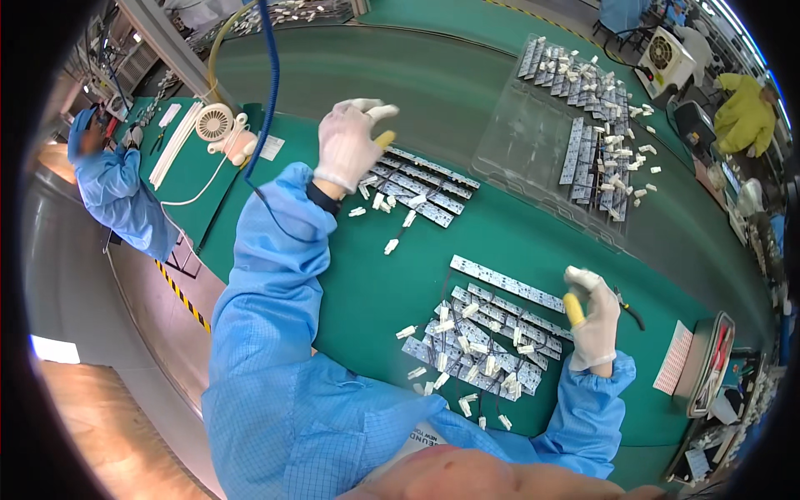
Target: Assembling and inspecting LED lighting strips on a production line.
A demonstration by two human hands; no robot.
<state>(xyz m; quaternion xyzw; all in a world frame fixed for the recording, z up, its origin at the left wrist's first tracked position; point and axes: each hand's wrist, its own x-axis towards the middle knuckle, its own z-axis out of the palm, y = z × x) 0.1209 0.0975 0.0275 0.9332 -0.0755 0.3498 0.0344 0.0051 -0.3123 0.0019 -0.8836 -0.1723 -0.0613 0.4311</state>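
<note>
My left hand (348, 148), in a white glove with a yellow thumb cover, is raised beside the far group of circuit board strips (429, 187). Its fingers stretch to the right, thumb apart, holding nothing. White connectors on short leads hang from those strips. My right hand (595, 327), gloved likewise, is at the right end of a single long strip (508, 283). Its fingers are bent and apart from the thumb; whether the thumb touches the strip I cannot tell. Nearer me lies an overlapping pile of wired strips (475, 354) with several white connectors.
A clear plastic tray (521, 137) with more wired strips stands at the far right. Pliers (631, 310) lie beyond my right hand, near a bin of tools (708, 367). A small fan (217, 123) and a blue coiled cord (272, 75) are at left. A co-worker (121, 183) sits far left.
</note>
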